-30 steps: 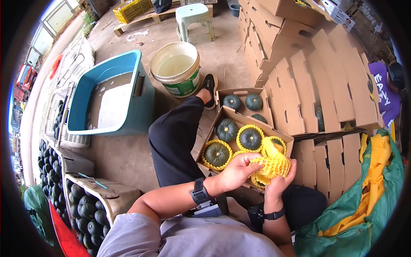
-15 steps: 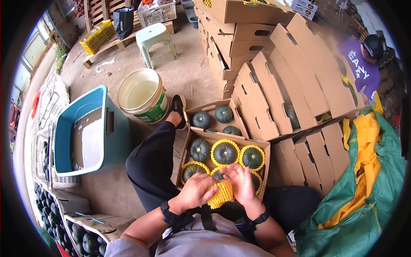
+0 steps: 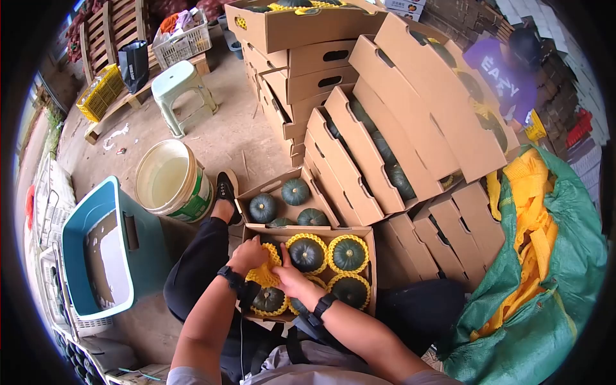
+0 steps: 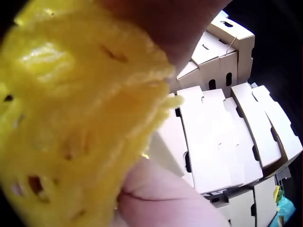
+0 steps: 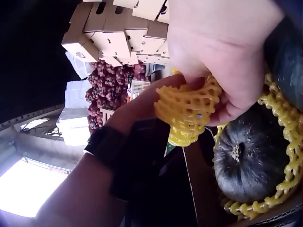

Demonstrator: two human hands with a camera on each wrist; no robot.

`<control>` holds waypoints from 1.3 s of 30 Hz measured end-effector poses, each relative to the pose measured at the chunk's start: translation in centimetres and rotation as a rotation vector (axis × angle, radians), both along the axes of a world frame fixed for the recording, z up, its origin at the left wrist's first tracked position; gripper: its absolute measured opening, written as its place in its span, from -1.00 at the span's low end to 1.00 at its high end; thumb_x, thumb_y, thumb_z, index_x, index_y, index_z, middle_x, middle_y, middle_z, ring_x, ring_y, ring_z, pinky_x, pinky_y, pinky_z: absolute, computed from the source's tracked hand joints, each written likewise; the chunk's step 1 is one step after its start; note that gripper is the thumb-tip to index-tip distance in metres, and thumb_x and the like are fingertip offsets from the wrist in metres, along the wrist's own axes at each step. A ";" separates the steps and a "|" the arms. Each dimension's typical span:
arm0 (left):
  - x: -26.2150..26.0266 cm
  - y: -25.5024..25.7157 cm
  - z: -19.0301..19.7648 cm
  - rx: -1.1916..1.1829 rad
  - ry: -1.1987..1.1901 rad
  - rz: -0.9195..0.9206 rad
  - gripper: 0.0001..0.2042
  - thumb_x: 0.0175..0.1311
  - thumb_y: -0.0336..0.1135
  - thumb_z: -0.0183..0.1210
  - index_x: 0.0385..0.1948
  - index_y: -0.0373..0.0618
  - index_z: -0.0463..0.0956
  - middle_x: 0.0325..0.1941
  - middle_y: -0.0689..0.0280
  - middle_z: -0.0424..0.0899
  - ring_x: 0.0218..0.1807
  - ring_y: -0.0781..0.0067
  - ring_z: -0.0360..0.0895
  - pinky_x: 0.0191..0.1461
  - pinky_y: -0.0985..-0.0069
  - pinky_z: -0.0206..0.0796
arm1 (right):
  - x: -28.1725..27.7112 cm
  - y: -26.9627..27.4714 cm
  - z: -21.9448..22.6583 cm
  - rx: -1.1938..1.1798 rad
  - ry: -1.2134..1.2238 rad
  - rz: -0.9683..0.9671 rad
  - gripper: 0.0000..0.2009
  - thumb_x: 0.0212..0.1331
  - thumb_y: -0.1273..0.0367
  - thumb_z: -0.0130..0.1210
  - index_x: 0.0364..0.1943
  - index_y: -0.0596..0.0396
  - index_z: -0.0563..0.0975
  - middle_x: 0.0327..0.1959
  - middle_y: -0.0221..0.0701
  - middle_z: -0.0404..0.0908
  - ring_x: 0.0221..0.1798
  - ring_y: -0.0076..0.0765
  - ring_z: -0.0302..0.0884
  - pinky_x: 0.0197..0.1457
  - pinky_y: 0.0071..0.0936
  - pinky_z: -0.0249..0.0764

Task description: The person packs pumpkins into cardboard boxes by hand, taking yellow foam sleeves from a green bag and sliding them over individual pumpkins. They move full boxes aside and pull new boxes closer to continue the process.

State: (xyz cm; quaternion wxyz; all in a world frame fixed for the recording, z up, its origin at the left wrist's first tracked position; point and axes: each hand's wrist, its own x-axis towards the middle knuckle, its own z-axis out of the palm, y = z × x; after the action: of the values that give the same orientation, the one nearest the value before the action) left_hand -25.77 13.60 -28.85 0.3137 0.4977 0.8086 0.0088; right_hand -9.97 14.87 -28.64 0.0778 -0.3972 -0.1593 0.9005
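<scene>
Both hands hold a yellow foam net sleeve (image 3: 262,274) over the upper left corner of the near cardboard box (image 3: 371,269). My left hand (image 3: 248,257) grips its left side; in the left wrist view, the foam net (image 4: 80,109) fills the near part between thumb and fingers. My right hand (image 5: 222,61) pinches the other edge, its fingertips partly hidden by the mesh. Dark green pumpkins in yellow nets fill the rest of the box, among them one at the upper right (image 3: 348,255) and one at the lower left (image 3: 269,299). The spot under the hands is hidden.
Behind stands a second box (image 3: 247,204) with bare pumpkins. Stacked cartons (image 3: 410,135) rise ahead and right. A green sack (image 3: 545,282) of yellow nets lies right; a bucket (image 3: 168,183) and blue tub (image 3: 131,256) stand left. A person in purple (image 3: 504,74) is beyond.
The hands, with the foam net, have moved from the near side of the box to its upper left corner, where a bare pumpkin showed. The head view has swung right.
</scene>
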 end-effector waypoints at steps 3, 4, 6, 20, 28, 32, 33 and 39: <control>1.1 0.5 6.7 0.104 0.072 0.090 -0.54 -0.02 -0.07 0.17 -0.11 -0.19 0.53 -0.07 0.01 0.55 -0.09 0.02 0.57 0.03 0.26 0.40 | 0.9 -0.8 -1.3 -0.023 0.169 -0.165 -0.28 0.25 0.44 -0.19 0.42 -0.52 -0.19 0.25 -0.32 0.27 0.15 -0.30 0.41 0.10 -0.24 0.43; 0.1 0.2 7.2 0.136 -0.001 0.077 -0.53 -0.07 -0.07 0.22 -0.12 -0.16 0.53 -0.10 0.02 0.56 -0.15 0.02 0.58 -0.02 0.29 0.41 | 1.8 -0.7 -0.2 0.032 0.229 -0.174 -0.31 0.27 0.43 -0.20 0.42 -0.44 -0.17 0.30 -0.35 0.22 0.20 -0.29 0.38 0.15 -0.29 0.39; 1.0 -1.5 10.4 0.203 -0.191 0.114 -0.56 0.03 -0.20 0.16 -0.03 -0.18 0.46 -0.08 0.02 0.56 -0.05 0.07 0.55 0.05 0.36 0.37 | 3.0 -1.0 0.7 0.499 0.200 -0.148 -0.47 0.33 0.40 -0.22 0.40 -0.15 0.04 0.32 -0.32 0.24 0.25 -0.26 0.35 0.26 -0.42 0.27; 8.8 -6.9 9.7 0.229 -1.712 0.664 -0.41 0.43 0.12 -0.32 0.37 -0.02 0.00 0.21 0.12 0.41 0.17 0.17 0.44 0.27 0.27 0.27 | 9.3 0.5 11.0 0.271 0.025 -0.231 -0.75 0.28 0.24 -0.01 -0.17 0.15 0.51 -0.28 -0.42 0.61 -0.21 -0.49 0.53 -0.04 -0.53 0.41; 8.8 -8.0 10.3 0.671 -1.293 0.666 -0.41 0.37 -0.30 0.02 0.39 0.03 -0.04 0.18 0.13 0.43 0.14 0.41 0.42 0.20 0.48 0.29 | 9.3 -2.6 10.2 0.402 0.143 -0.315 -0.50 0.21 0.44 0.05 0.26 0.05 0.26 0.27 -0.36 0.24 0.28 -0.41 0.22 0.34 -0.45 0.14; 10.5 -10.4 11.3 0.629 -1.898 0.676 -0.22 0.19 0.21 0.07 0.38 0.05 0.01 0.41 0.21 0.14 0.42 0.21 0.10 0.45 0.18 -0.09 | 9.2 -2.9 11.1 0.469 0.328 -0.306 -0.43 0.24 0.35 0.06 0.32 0.06 0.15 0.32 -0.27 0.18 0.34 -0.26 0.18 0.37 -0.36 0.11; 10.2 -11.6 9.9 0.516 -2.095 0.662 -0.21 0.18 0.30 0.00 0.37 0.05 0.03 0.41 0.22 0.15 0.41 0.19 0.12 0.45 0.16 -0.07 | 9.1 -2.5 10.7 0.880 0.177 -0.151 -0.38 0.21 0.29 0.09 0.33 0.07 0.12 0.33 -0.19 0.15 0.34 -0.16 0.16 0.37 -0.32 0.11; 7.7 -9.9 9.3 0.475 -1.624 0.843 -0.42 0.37 0.11 -0.15 0.30 -0.03 0.12 0.28 0.25 0.30 0.31 0.34 0.26 0.33 0.33 0.14 | 6.0 -0.8 10.2 1.585 -0.079 0.538 0.15 -0.20 0.02 0.39 0.41 0.06 -0.17 0.38 0.10 -0.08 0.42 0.16 -0.01 0.41 -0.17 0.05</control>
State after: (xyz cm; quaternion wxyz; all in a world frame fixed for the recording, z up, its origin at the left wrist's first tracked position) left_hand -18.04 3.70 -19.51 0.6423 0.0569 0.4331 0.6298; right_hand -3.95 14.11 -18.41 0.1109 -0.2045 -0.8370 0.4953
